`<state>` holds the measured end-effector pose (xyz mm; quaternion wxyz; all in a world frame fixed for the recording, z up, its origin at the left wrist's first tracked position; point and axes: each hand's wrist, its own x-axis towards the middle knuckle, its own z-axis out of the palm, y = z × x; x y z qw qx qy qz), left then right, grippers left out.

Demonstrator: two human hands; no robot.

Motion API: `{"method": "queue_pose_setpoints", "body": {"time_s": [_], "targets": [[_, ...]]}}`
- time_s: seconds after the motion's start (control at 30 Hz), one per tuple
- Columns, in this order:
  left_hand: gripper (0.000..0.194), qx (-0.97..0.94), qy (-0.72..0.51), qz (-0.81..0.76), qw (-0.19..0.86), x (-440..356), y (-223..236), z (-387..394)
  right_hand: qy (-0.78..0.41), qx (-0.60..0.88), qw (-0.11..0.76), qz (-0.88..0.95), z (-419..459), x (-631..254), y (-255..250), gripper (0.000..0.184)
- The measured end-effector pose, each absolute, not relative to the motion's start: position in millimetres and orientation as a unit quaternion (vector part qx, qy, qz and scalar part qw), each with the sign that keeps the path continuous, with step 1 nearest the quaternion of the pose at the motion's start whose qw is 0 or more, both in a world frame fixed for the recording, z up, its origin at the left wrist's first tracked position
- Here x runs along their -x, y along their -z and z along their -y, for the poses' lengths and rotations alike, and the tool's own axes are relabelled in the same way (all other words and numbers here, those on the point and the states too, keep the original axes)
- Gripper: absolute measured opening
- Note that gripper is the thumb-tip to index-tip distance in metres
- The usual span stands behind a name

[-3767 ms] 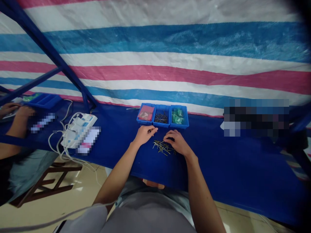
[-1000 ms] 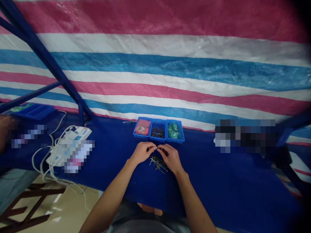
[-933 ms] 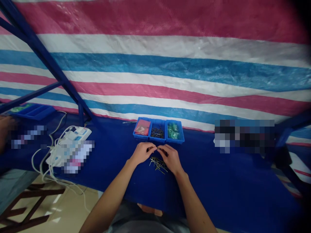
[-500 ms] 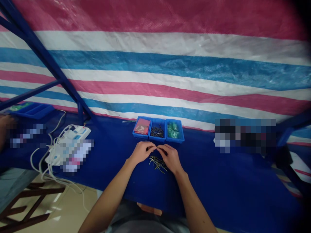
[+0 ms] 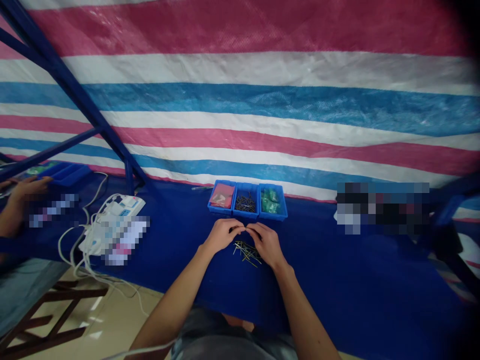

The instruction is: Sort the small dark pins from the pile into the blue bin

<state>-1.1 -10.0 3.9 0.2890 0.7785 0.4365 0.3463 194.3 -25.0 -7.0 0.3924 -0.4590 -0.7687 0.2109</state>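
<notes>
- The left arm (image 5: pixel 170 295) and the right arm (image 5: pixel 303 310) both reach forward and slant in toward the middle.
- The left hand (image 5: pixel 223 236) and the right hand (image 5: pixel 267 245) are low and side by side, with backs up.
- The fingertips (image 5: pixel 240 230) of both hands nearly meet or touch; it is hard to tell which.

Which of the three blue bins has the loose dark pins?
The middle bin: it holds the dark pins, while the left bin holds a red bag and the right bin holds green packets.
</notes>
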Motion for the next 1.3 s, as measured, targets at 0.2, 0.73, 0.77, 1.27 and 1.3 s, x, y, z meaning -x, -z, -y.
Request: {"method": "queue_pose_setpoints", "body": {"time_s": [0.2,0.73,0.77,1.27,1.3], "targets": [[0.023,-0.786,-0.343,-0.433,0.277,0.4,-4.4,10.0,-0.21,0.464,0.374,0.775,24.7,-193.1,7.1,0.027],[0.025,-0.782,-0.332,-0.448,0.278,1.2,-7.7,10.6,-0.22,0.461,0.427,0.746,24.3,-193.6,6.3,0.024],[0.026,-0.783,-0.332,-0.446,0.279,1.1,-7.5,10.4,-0.219,0.462,0.425,0.747,24.1,-193.5,6.6,0.024],[0.023,-0.778,-0.339,-0.452,0.275,1.7,-3.0,9.1,-0.209,0.472,0.411,0.751,23.1,-192.8,8.4,0.028],[0.024,-0.776,-0.338,-0.455,0.275,1.8,-3.7,9.1,-0.209,0.474,0.414,0.748,22.9,-193.1,8.8,0.027]]}}
